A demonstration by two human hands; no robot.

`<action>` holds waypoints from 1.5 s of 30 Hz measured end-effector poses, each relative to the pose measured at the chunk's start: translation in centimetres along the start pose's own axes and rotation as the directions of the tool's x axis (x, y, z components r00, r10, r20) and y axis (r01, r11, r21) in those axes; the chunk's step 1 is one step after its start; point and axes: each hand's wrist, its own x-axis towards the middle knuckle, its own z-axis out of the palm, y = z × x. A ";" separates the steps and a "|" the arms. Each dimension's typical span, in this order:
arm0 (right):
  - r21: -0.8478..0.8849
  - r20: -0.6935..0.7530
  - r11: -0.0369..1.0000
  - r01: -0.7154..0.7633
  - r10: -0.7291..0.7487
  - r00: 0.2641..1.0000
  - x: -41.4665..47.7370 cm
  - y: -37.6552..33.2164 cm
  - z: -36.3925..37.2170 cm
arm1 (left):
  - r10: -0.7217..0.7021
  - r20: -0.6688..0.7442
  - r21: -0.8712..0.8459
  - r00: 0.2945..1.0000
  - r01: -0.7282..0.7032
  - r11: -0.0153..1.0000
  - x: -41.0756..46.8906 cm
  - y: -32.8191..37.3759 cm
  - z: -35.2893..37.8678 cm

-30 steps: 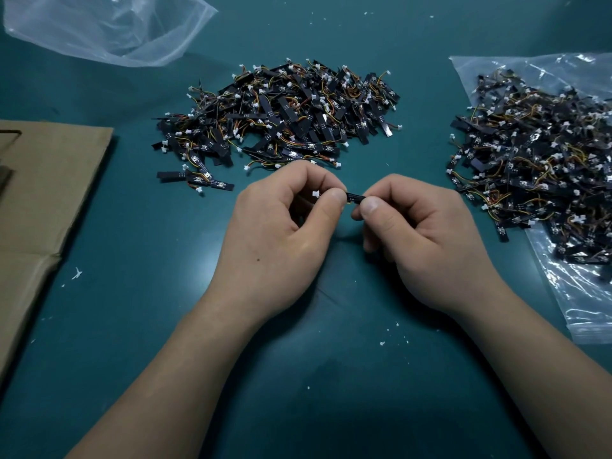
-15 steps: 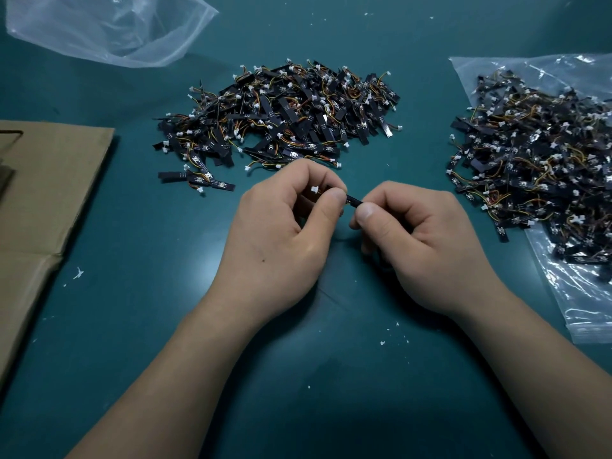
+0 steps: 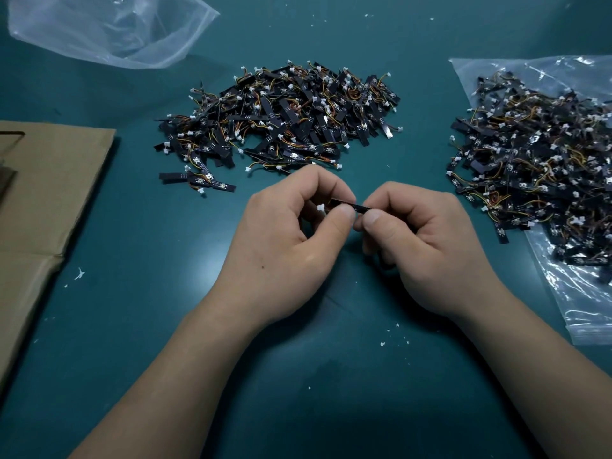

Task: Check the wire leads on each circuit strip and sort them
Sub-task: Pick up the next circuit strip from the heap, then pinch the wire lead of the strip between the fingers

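Observation:
Both my hands hold one small black circuit strip over the middle of the green table. My left hand pinches its left end between thumb and forefinger, where a white connector shows. My right hand pinches the strip's right end; that end is hidden under the thumb. A big heap of black strips with orange and yellow leads lies just beyond my hands. A second heap lies at the right on a clear plastic bag.
A flattened brown cardboard sheet covers the table's left side. A crumpled clear plastic bag lies at the far left. Small white crumbs dot the green table top near my forearms.
My two hands have drawn slightly closer together and the strip has tilted a little between the fingertips. Both heaps are unchanged.

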 end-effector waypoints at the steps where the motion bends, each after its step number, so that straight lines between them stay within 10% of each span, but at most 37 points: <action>1: -0.003 -0.001 1.000 0.000 0.000 1.000 0.0 0.0 0.0 | 0.002 0.007 0.005 1.000 -0.002 1.000 0.0 0.0 0.0; 45: -0.077 0.027 0.997 -0.001 0.003 1.000 0.0 0.0 0.1 | -0.079 0.018 -0.024 0.997 0.079 0.997 0.0 0.2 -0.3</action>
